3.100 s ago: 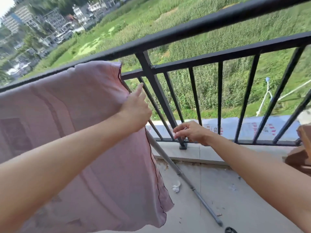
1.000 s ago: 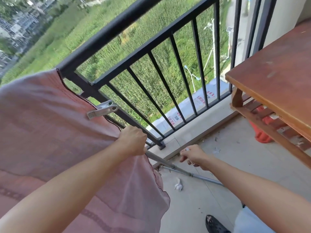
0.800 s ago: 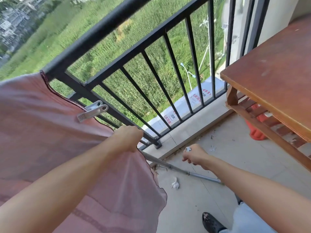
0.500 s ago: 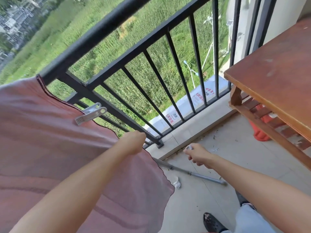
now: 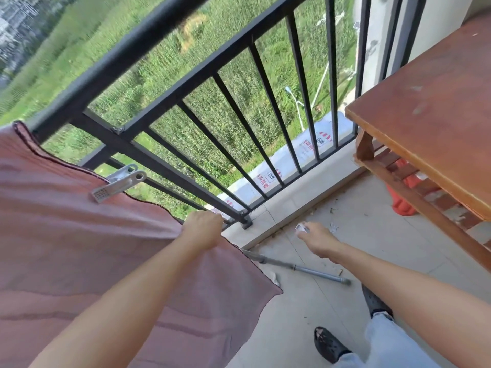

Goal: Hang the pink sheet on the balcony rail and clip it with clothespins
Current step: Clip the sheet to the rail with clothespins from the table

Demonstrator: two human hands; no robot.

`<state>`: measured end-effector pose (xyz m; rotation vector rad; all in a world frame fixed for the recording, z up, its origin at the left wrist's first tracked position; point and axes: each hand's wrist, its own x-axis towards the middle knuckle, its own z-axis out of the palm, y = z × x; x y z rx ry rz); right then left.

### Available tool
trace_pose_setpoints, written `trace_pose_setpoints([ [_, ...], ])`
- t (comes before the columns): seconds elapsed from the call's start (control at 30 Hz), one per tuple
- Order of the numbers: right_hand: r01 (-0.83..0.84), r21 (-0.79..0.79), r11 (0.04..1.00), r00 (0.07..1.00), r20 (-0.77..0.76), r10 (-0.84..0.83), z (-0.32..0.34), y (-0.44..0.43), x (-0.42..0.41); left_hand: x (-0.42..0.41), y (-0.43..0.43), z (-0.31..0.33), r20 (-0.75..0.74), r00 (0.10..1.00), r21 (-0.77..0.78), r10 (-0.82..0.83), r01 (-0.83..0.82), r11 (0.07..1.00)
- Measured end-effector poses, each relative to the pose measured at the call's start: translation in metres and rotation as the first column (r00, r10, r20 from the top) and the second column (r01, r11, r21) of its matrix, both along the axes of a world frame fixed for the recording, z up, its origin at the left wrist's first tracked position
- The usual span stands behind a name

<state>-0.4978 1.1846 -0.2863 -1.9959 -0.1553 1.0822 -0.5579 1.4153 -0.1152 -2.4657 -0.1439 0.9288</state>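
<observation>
Head camera first and only. Draped over the balcony rail (image 5: 132,57) at far left, pink sheet (image 5: 79,248), pinned at its edge by one grey clothespin (image 5: 119,183). Gripping the bunched hem with the left hand (image 5: 203,229), fingers curled round cloth. Pinching what looks like a white clothespin (image 5: 301,228) in the right hand (image 5: 317,241), low over the floor. Probable risks: slackening the left grip before clipping, so letting the unpinned corner slide off; fumbling the peg through the bars.

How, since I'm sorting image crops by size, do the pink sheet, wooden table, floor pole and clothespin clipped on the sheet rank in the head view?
1. pink sheet
2. wooden table
3. metal pole
4. clothespin
The sheet hangs nearest the camera, so its lead over the table is unsure.
</observation>
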Motion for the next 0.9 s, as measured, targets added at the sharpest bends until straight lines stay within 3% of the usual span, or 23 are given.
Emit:
trace_pose_setpoints([
  [0.07,0.0,-0.097,0.995,0.998,0.067,0.006,0.004,0.002,-0.003,-0.005,-0.001,0.0,0.046,0.998,0.012,0.034,-0.034,0.999],
  [0.13,0.01,-0.095,0.995,0.997,0.081,-0.003,0.009,0.002,-0.003,-0.007,-0.002,0.0,0.105,0.988,-0.026,0.112,-0.11,0.994],
  [0.37,-0.002,0.158,0.987,0.999,-0.053,0.01,0.004,-0.01,-0.011,-0.015,-0.008,-0.01,0.072,0.975,-0.077,0.208,-0.203,0.976],
  [0.47,-0.058,0.08,0.995,0.998,0.044,0.054,-0.006,-0.017,-0.015,-0.018,-0.009,-0.015,0.087,0.949,-0.201,0.302,-0.28,0.939],
  [0.63,-0.021,-0.026,0.999,0.998,0.053,0.022,-0.011,-0.022,-0.022,-0.016,-0.004,-0.022,0.092,0.902,-0.338,0.422,-0.37,0.865],
  [0.9,-0.032,0.192,0.981,0.989,0.149,0.004,0.028,0.005,-0.041,-0.026,-0.003,-0.015,0.064,0.905,-0.349,0.42,-0.374,0.859],
])
